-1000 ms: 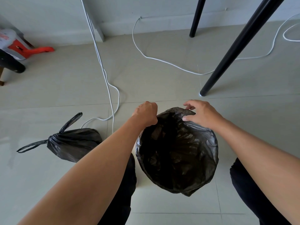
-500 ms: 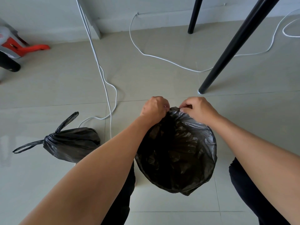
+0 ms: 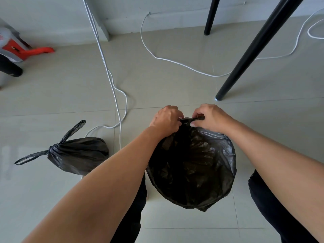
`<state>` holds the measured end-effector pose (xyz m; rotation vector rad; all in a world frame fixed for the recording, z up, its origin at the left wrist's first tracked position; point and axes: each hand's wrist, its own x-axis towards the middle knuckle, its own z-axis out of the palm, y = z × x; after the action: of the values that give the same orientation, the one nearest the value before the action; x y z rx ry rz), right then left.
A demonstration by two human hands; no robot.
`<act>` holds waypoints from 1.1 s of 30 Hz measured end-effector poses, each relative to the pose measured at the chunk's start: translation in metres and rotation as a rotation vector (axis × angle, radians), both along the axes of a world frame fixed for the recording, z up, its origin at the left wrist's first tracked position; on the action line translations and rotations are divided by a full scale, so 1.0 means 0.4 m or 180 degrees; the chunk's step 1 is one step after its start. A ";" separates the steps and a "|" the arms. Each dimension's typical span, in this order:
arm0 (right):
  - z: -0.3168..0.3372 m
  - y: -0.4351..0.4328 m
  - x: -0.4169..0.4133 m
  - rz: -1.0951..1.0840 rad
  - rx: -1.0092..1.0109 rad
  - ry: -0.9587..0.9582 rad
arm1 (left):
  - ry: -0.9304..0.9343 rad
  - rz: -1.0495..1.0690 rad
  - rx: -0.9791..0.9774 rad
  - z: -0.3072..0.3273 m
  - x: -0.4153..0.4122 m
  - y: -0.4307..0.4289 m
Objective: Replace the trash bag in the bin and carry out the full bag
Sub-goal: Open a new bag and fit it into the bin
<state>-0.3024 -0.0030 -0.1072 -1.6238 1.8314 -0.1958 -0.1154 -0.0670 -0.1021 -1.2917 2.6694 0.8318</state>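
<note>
A black trash bag (image 3: 192, 169) lines the bin between my knees; the bin itself is almost wholly covered by the plastic. My left hand (image 3: 166, 120) and my right hand (image 3: 210, 118) meet at the far edge of the opening, both pinching a gathered strip of the bag's rim between them. A full black bag (image 3: 78, 155), tied shut with two loose handle ends, lies on the floor to the left of my left forearm.
White cables (image 3: 115, 95) trail across the tiled floor just beyond the bin. Two black table legs (image 3: 254, 55) stand to the right and behind. A red and white appliance (image 3: 15, 50) sits at the far left by the wall.
My hands came together from apart at the far rim and now pinch the bunched plastic between them. The view shifted slightly.
</note>
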 end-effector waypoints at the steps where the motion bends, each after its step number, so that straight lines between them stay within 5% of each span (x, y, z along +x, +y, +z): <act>1: -0.003 0.004 0.000 0.0047 0.0020 0.0056 | -0.0087 -0.0040 -0.0009 -0.003 0.002 0.000; 14: -0.006 0.012 0.008 -0.0080 -0.0001 0.0089 | -0.0358 0.0303 0.0180 0.007 0.002 0.008; 22: 0.008 0.055 -0.035 -0.0603 0.0001 -0.0510 | -0.0638 0.0365 0.0374 0.013 0.039 -0.021; 33: 0.000 0.047 -0.021 -0.0755 -0.0302 -0.0559 | 0.0200 0.0239 0.0172 0.007 -0.033 0.001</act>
<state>-0.3108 0.0157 -0.1070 -1.3994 1.8977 -0.5207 -0.1287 -0.0667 -0.0994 -1.3836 2.6400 0.9622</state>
